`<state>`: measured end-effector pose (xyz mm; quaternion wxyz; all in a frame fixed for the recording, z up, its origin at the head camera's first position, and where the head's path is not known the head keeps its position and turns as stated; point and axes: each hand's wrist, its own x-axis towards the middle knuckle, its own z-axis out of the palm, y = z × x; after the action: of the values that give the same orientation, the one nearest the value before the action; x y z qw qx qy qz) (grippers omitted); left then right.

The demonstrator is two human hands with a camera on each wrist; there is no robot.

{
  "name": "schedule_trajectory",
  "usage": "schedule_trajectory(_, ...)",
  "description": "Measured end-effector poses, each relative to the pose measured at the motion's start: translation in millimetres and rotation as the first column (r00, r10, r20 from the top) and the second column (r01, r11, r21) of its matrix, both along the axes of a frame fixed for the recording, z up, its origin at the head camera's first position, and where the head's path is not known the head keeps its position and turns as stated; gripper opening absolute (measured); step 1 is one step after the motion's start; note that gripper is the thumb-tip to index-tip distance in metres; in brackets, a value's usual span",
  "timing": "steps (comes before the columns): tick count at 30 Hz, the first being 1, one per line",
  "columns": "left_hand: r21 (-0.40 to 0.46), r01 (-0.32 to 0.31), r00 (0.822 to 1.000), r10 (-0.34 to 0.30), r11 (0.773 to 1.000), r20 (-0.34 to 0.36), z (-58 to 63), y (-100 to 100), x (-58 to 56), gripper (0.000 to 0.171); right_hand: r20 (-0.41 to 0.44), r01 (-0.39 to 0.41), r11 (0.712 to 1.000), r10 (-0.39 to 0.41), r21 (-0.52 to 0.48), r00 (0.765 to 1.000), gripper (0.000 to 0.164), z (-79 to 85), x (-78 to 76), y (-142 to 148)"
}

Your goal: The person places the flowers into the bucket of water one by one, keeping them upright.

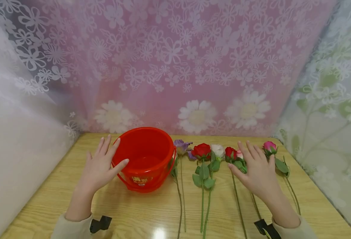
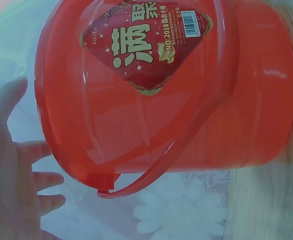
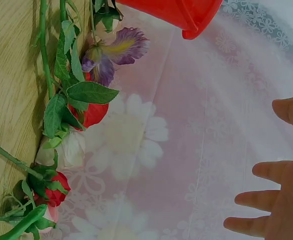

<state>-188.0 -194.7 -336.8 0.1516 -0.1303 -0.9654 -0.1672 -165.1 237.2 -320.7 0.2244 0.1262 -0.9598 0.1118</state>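
A red plastic bucket (image 1: pixel 145 181) stands upright on the table, its handle (image 2: pixel 171 160) folded down and a gold-lettered label (image 2: pixel 146 45) on its side. My left hand (image 1: pixel 100 169) hovers at the bucket's left rim with fingers spread, holding nothing. Over the flowers on the right is my right hand (image 1: pixel 257 172), fingers straight and apart, gripping nothing. Artificial flowers lie in a row: a purple iris (image 1: pixel 182 146), a large red rose (image 1: pixel 201 151), a white rose (image 1: pixel 218 151), a smaller red rose (image 1: pixel 230 153) and a magenta rose (image 1: pixel 270 146). A pink rose (image 3: pixel 50 214) is partly hidden behind my right hand.
The wooden table (image 1: pixel 133 212) meets a pink floral curtain (image 1: pixel 175 66) at its back edge. Pale curtains also hang on both sides. Long green stems point toward the table's near edge.
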Motion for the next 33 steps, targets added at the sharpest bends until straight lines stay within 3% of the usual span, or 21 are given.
schedule_trajectory(11, 0.034, 0.076, 0.99, -0.071, 0.997, -0.126, 2.9, 0.5, -3.0, 0.064, -0.145, -0.062, 0.997, 0.053, -0.054, 0.988, 0.062, 4.1, -2.0, -4.7)
schedule_trajectory(19, 0.054, 0.094, 0.986, -0.085, 0.994, -0.142, 4.7, 3.0, -3.8, 0.056, -0.173, -0.085, 0.994, 0.072, -0.069, 0.982, 0.059, 3.1, -1.7, -3.6)
schedule_trajectory(23, 0.062, 0.108, 0.979, -0.095, 0.992, -0.181, 2.8, 3.9, -3.8, 0.05, -0.226, -0.113, 0.992, 0.096, -0.062, 0.969, 0.055, -0.3, -2.1, -2.5)
schedule_trajectory(27, 0.104, 0.107, 0.969, -0.08, 0.989, -0.235, 0.6, 4.6, -5.2, 0.045, -0.27, -0.136, 0.989, 0.115, -0.059, 0.956, 0.051, -2.5, -3.6, -1.4)
schedule_trajectory(33, 0.254, 0.077, 0.952, 0.005, 0.964, -0.307, -2.3, 3.0, -12.5, 0.04, -0.286, -0.155, 0.981, 0.116, -0.115, 0.951, 0.048, -5.9, -5.1, 1.3)
